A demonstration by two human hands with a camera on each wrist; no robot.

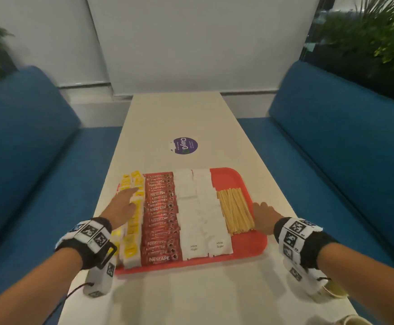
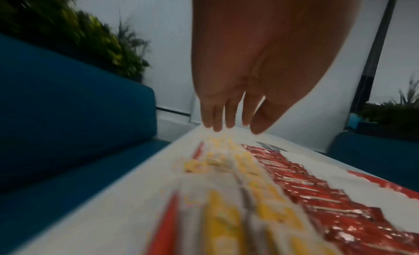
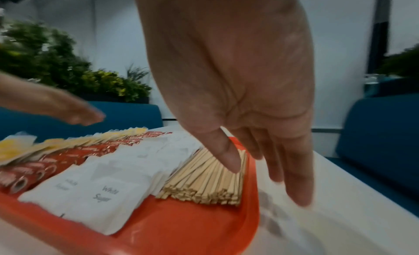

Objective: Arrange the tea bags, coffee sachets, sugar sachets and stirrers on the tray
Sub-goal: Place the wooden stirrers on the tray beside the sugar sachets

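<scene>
Lying flat, paper sachets [image 1: 200,214], wooden stirrers [image 1: 236,211]

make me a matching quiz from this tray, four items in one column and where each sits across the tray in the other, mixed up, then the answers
Column one:
1. yellow-and-white tea bags
2. red Nescafe coffee sachets
3. white paper sugar sachets
4. pale wooden stirrers

Column two (seen from the head view, on the red plastic tray):
A. second strip from the left
B. far right, nearest the right hand
C. far left, under the left hand
D. second strip from the right, two rows wide

Pairs: 1-C, 2-A, 3-D, 4-B
</scene>
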